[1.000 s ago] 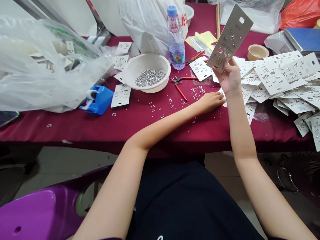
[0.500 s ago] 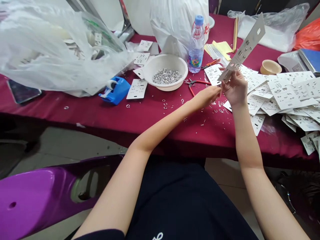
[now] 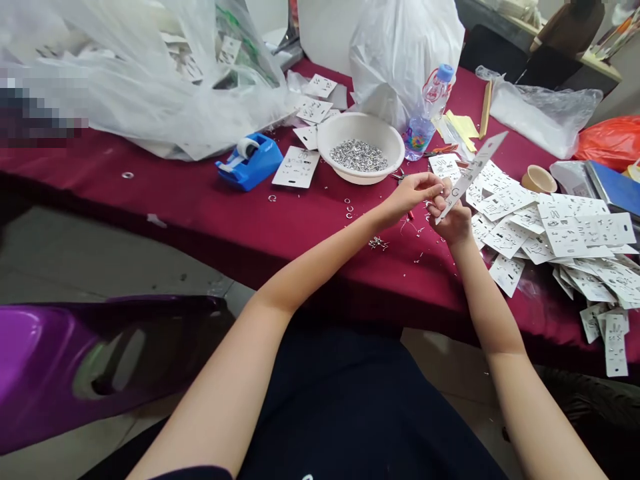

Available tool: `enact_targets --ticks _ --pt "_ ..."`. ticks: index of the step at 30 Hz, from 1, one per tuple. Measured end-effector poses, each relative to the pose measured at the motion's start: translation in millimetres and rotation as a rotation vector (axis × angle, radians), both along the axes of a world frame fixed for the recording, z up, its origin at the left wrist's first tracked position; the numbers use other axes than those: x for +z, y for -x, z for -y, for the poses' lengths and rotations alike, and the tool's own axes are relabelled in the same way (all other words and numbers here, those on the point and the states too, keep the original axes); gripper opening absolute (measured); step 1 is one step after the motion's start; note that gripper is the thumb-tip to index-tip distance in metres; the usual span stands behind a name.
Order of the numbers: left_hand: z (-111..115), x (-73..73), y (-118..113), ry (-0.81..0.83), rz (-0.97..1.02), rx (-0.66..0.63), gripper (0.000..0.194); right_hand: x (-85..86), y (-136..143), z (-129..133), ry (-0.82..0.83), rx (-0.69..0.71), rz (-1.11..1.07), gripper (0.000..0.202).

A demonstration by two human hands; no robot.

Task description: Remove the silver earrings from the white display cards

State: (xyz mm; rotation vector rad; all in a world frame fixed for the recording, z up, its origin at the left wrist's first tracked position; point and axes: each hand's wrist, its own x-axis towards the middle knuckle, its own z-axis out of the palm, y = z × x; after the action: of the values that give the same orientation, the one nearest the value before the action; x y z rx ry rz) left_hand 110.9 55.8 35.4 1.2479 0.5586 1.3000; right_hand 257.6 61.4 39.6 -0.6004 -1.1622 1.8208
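A white card point(image 3: 473, 175) with small metal pieces on it stands tilted, its lower end gripped by my right hand point(image 3: 453, 220). Close against the card's left side is my left hand point(image 3: 414, 195), its thumb and fingertips pinched together; whatever they hold is too small to make out. Left of the hands, a white bowl point(image 3: 326, 148) holds many small metal pieces. A pile of similar cards point(image 3: 575, 230) lies to the right. Red-handled pliers point(image 3: 411, 215) are partly hidden behind my left hand. Loose metal bits point(image 3: 379, 243) lie on the red cloth in front of my left forearm.
A blue tape dispenser point(image 3: 255, 167) sits left of the bowl, near a large plastic bag point(image 3: 190, 113). Behind the bowl are a bottle point(image 3: 419, 133) and a white bag point(image 3: 385, 60). A tape roll point(image 3: 539, 179) stands behind the card pile. A purple stool point(image 3: 45, 347) is at lower left.
The card in my right hand is lower and seen more edge-on. My left hand has come up to the card, fingers pinched. The view has shifted, and a cluster of metal bits now shows beside my left forearm.
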Motion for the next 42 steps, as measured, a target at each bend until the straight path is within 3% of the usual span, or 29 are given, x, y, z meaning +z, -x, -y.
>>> enact_targets --ticks 4,11,17,23,30,36,42 --pt "4.2 -4.0 -8.0 0.113 0.115 -0.131 0.035 0.5 2.8 1.0 -0.045 -0.028 -0.023 0.050" --pt "3.3 -4.8 -6.6 0.158 0.157 -0.176 0.043 -0.5 -0.7 -1.1 -0.071 -0.037 -0.024 0.051" --pt "6.4 -1.9 -1.6 0.191 0.124 -0.150 0.042 -1.8 -3.2 -4.0 -0.058 -0.051 0.009 0.046" --pt "5.3 -2.2 3.2 0.197 0.085 -0.127 0.028 2.0 -2.9 -3.7 -0.033 -0.066 0.032 0.045" --pt "-5.8 -3.7 13.2 0.148 0.008 -0.164 0.036 3.9 -3.5 -3.3 -0.007 -0.069 0.095 0.048" --pt "-2.8 -0.9 20.2 0.060 -0.129 -0.134 0.035 -1.3 -6.5 -7.9 -0.074 -0.057 0.139 0.054" --pt "-5.1 -12.7 18.4 0.022 -0.129 0.002 0.040 -5.1 -4.9 -11.4 -0.187 -0.074 0.152 0.053"
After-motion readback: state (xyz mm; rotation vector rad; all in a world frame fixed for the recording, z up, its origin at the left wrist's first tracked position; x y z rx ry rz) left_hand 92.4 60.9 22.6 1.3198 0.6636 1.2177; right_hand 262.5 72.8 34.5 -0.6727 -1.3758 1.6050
